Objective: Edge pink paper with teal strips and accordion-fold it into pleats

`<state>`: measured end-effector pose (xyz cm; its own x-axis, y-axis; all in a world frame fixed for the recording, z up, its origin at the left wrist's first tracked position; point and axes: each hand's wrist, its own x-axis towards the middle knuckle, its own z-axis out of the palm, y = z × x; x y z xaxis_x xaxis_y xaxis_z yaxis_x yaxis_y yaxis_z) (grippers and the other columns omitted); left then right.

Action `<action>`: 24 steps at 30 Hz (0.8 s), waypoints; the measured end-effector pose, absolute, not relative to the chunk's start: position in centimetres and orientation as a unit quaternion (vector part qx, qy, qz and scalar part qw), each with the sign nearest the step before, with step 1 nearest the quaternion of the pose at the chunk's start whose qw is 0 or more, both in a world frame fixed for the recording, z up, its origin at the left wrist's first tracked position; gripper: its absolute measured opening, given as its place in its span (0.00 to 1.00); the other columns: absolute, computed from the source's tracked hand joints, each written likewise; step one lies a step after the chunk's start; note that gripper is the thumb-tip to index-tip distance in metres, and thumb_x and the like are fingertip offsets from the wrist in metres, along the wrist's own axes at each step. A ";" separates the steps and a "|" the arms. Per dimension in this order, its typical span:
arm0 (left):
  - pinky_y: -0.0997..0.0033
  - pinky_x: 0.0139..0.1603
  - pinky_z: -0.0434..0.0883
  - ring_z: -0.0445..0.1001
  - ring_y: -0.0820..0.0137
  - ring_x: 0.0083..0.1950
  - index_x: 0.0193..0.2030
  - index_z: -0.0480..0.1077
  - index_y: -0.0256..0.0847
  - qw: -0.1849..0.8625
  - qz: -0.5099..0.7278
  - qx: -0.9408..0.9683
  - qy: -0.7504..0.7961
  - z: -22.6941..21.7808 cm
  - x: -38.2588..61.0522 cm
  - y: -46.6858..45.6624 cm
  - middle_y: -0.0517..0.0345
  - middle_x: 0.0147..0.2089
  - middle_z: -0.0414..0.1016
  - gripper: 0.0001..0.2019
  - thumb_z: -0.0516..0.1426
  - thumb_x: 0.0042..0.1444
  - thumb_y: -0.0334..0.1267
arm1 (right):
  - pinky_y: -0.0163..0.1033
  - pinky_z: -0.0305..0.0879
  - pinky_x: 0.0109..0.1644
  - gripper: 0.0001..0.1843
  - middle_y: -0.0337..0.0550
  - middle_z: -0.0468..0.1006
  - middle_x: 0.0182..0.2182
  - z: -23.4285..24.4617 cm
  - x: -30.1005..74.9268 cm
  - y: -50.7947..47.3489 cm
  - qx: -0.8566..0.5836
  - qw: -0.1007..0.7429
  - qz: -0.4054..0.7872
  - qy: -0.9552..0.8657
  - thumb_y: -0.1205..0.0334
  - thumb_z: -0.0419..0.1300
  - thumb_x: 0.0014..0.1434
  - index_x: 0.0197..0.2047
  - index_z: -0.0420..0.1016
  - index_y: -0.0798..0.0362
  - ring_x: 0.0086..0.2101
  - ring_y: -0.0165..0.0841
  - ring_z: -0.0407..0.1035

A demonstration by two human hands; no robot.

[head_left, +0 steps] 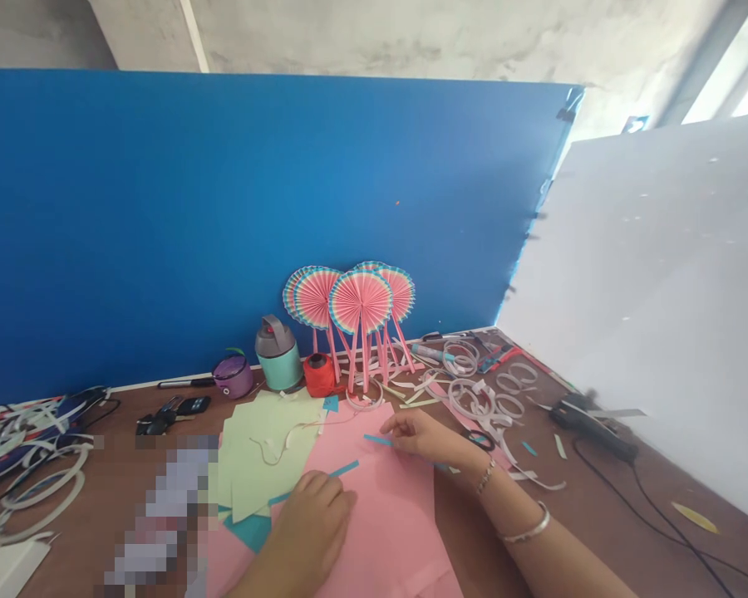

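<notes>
Pink paper sheets lie in front of me. My left hand rests on them with its fingers curled together over a narrow blue paper strip, whose ends show on both sides of the fingers. Its fingertips are hidden. Farther up the pink paper, my right hand pinches another blue paper strip between thumb and fingers. Beside the pink paper on the left are pale green sheets, overlapping a darker teal sheet.
Pink folded-paper fans stand against the blue partition. Near them are a turquoise container, a red tape roll and a purple cup. Rolled white strips, black scissors and a power strip lie to the right.
</notes>
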<state>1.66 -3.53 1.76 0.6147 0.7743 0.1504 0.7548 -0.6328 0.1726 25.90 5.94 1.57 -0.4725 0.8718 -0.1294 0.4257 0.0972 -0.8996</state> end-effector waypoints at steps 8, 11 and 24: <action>0.62 0.47 0.64 0.66 0.64 0.47 0.47 0.67 0.44 0.006 0.135 0.905 0.404 1.0 1.9 -3.4 0.56 0.55 0.69 0.12 0.51 0.58 0.31 | 0.31 0.55 0.28 0.07 0.41 0.76 0.24 0.3 25.3 6.2 -0.566 0.195 0.315 -0.736 0.68 0.56 0.47 0.27 0.76 0.57 0.26 0.29 0.65; 0.63 0.45 0.64 0.65 0.65 0.46 0.46 0.67 0.42 -0.007 0.132 0.913 0.385 0.4 1.8 -3.2 0.55 0.50 0.72 0.13 0.49 0.57 0.27 | 0.30 0.57 0.30 0.07 0.39 0.75 0.25 0.7 25.0 5.9 -0.510 0.210 0.374 -0.745 0.65 0.56 0.50 0.29 0.75 0.57 0.27 0.28 0.64; 0.64 0.43 0.64 0.66 0.66 0.41 0.43 0.68 0.42 0.016 0.156 0.917 0.368 0.2 1.8 -3.2 0.55 0.40 0.70 0.11 0.46 0.60 0.28 | 0.31 0.58 0.30 0.08 0.40 0.74 0.25 1.8 26.2 6.0 -0.547 0.206 0.401 -0.705 0.65 0.61 0.44 0.31 0.77 0.57 0.27 0.29 0.65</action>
<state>1.77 -3.23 0.20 0.6808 0.6794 0.2737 0.6694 -0.7288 0.1440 26.17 6.03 1.75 -0.3159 0.9372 -0.1479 0.6069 0.0798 -0.7908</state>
